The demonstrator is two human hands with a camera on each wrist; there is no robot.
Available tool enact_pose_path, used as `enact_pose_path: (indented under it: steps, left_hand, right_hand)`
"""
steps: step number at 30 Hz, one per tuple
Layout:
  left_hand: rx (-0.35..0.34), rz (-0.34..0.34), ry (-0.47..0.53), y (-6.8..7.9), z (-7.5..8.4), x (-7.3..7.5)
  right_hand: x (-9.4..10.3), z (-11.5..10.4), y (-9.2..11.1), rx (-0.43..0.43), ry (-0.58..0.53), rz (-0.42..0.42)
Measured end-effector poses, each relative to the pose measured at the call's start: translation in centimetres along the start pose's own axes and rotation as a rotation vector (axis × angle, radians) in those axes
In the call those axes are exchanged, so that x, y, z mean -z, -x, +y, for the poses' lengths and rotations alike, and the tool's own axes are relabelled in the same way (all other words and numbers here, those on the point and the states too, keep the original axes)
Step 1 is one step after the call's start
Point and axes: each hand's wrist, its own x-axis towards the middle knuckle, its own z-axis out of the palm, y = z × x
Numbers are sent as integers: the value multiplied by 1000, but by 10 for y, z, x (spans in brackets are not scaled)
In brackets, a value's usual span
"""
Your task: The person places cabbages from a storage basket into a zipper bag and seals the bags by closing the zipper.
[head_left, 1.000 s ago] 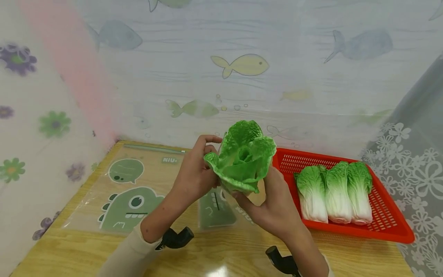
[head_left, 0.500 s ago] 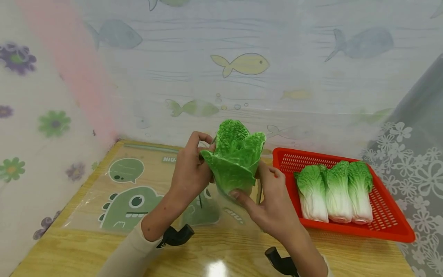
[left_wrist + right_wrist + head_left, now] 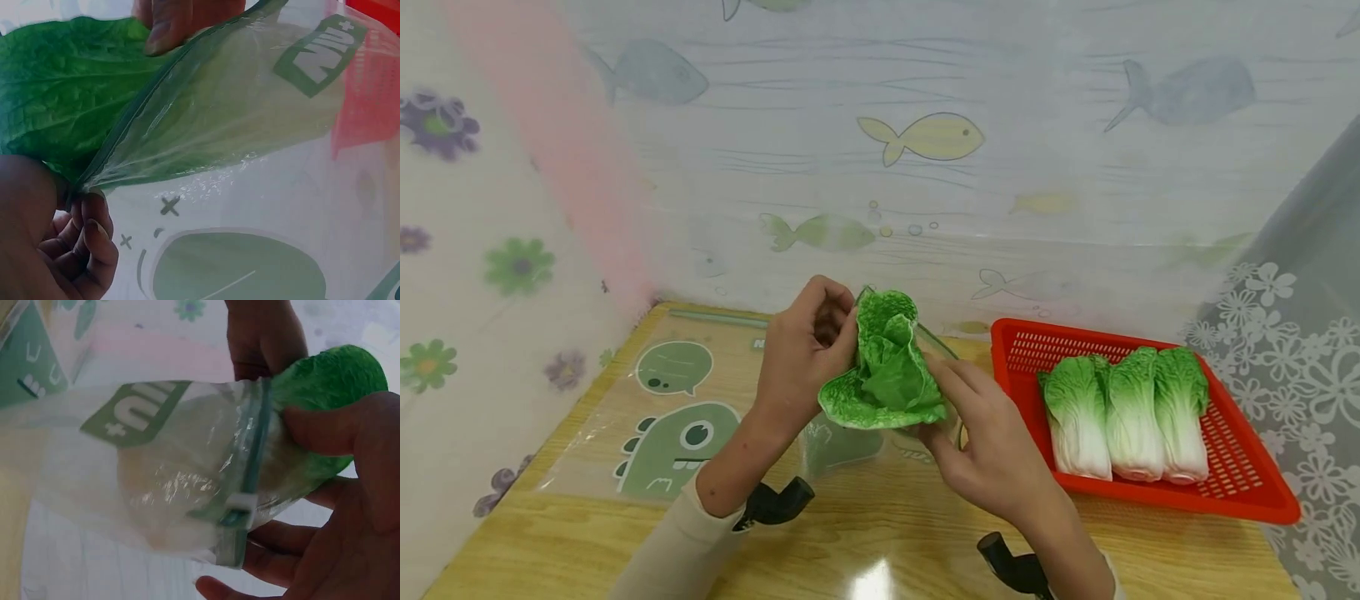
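Observation:
A Chinese cabbage (image 3: 891, 379) with green leaves is held above the table between both hands. Its pale base sits inside a clear zip bag (image 3: 181, 481) with green print, while the leafy end sticks out of the mouth. My left hand (image 3: 797, 354) pinches the edge of the bag's mouth, beside the leaves; its curled fingers (image 3: 87, 240) show in the left wrist view. With thumb and fingers, my right hand (image 3: 992, 433) grips the cabbage from the right near the bag's mouth. A white slider (image 3: 240, 503) is on the zip strip.
On the right stands a red plastic basket (image 3: 1247, 433) holding 3 more cabbages (image 3: 1138, 417). Another clear bag (image 3: 580, 446) with green dinosaur print lies flat on the wooden table (image 3: 572, 550) at left. A curtain with fish pictures (image 3: 940, 137) hangs behind.
The cabbage has moved a little left and lower, and its leafy top now tips toward me. Both hands have shifted slightly left with it. The basket and the flat bag have stayed put.

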Motion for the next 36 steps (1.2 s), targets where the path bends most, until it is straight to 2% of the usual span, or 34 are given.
enact_pose_path:
  steps: [6, 12, 16, 20, 23, 27, 29, 32, 36]
  left_hand:
    - [-82, -31, -2, -1, 2, -3]
    - [-102, -58, -21, 0, 7, -6]
    - [-69, -77, -50, 1, 7, -4]
    - [-22, -103, -55, 2, 8, -3]
    - [-4, -130, -60, 2, 8, -4]
    - [25, -165, -23, 2, 11, -5]
    - [58, -186, 29, 3, 13, -6]
    - [98, -204, 100, 4, 14, -9]
    - [114, -182, 115, 5, 9, -13]
  right_hand:
    - [2, 2, 1, -35, 130, -47]
    - [3, 4, 1, -111, 146, -75]
    - [0, 9, -2, -156, 149, -2]
    - [-4, 14, -4, -156, 180, 99]
    - [-5, 15, -3, -160, 211, 138]
    - [-7, 15, -2, -162, 247, 181]
    - [-8, 15, -2, -158, 258, 203]
    - [-9, 16, -3, -152, 257, 194]
    - [-8, 17, -3, -136, 245, 95]
